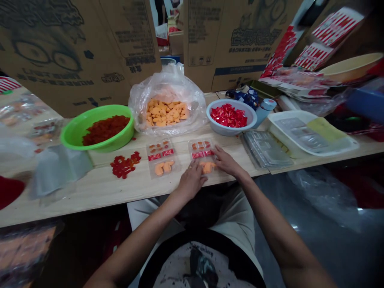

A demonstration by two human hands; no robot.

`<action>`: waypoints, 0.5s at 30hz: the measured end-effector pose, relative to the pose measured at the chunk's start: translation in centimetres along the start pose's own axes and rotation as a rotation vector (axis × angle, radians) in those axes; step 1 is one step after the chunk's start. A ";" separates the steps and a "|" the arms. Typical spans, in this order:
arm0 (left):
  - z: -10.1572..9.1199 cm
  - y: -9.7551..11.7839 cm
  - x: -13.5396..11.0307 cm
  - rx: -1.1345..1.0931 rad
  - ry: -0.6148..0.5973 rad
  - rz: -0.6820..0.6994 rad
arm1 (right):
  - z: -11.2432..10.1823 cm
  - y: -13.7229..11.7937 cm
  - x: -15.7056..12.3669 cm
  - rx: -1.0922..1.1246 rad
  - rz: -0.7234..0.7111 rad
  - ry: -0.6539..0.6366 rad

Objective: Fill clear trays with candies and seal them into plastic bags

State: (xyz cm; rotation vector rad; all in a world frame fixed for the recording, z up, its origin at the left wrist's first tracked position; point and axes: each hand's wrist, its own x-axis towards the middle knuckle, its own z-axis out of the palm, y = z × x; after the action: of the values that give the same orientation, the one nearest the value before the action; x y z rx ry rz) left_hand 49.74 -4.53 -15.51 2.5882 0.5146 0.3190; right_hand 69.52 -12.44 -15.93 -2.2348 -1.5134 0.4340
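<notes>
Cardboard boxes (75,52) were stacked as a wall along the far edge of a pale wooden surface (99,188) that ran across the middle of the frame. Three supplies were lined up in a row before that wall, apparently so that each lay within arm's reach: a green bowl (72,134) of dark red pieces at centre left, an opened plastic bag (141,96) of orange pieces in the centre with its mouth folded back, and a pale bowl (250,116) of red sachets just right of centre.

Nearer the lower edge of the surface, two clear compartment trays were laid side by side. The filled tray (160,156), left of centre, was set apart from the hands, with a loose heap of red pieces (124,165) just beside it. The tray in hand (201,150) lay in the centre of the frame, directly before the body, and was touched by both hands.

The right hand (226,162) was laid flat along that tray's right edge, its grip spread wide and closed on nothing, seemingly to steady the light plastic. The left hand (190,182) was curled loosely over the lowest compartment, fingertips on the orange pieces there; whether its grip was pinched on a piece could not be told.

A stack of empty trays (265,148) was kept just right of the right hand, and a white tray (312,134) farther right.
</notes>
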 end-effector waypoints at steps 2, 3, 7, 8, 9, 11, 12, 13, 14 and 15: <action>0.6 0.1 -0.3 -0.005 0.032 0.003 | 0.0 -1.3 0.5 -0.119 0.043 0.047; 0.9 0.3 -0.5 -0.008 0.053 -0.001 | 0.2 -2.2 0.8 -0.175 0.045 0.076; -0.2 0.2 -1.4 0.005 0.056 0.002 | 2.1 -5.2 1.9 -0.292 -0.035 0.102; -1.2 -0.2 -1.6 0.032 0.050 -0.010 | 2.6 -5.5 2.1 -0.309 -0.042 0.099; -2.5 -1.0 -1.8 0.070 0.053 -0.039 | 3.0 -5.6 2.1 -0.329 -0.046 0.100; -5.4 -3.4 -2.2 0.172 0.087 -0.153 | 3.5 -5.2 2.0 -0.375 -0.050 0.118; -6.8 -4.8 -2.4 0.221 0.104 -0.228 | 3.6 -4.8 1.9 -0.398 -0.051 0.132; -8.0 -6.3 -2.6 0.256 0.104 -0.297 | 3.6 -4.2 1.7 -0.419 -0.051 0.144; -8.9 -7.6 -2.8 0.270 0.080 -0.349 | 3.5 -3.6 1.6 -0.440 -0.044 0.156; -9.5 -8.7 -3.0 0.267 0.038 -0.379 | 3.4 -2.9 1.4 -0.458 -0.031 0.169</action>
State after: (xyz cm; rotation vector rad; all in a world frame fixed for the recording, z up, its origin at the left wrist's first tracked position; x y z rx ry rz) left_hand 41.52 5.24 -12.11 2.6616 1.1070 0.1784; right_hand 66.12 -9.66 -17.56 -2.5001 -1.6820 -0.1269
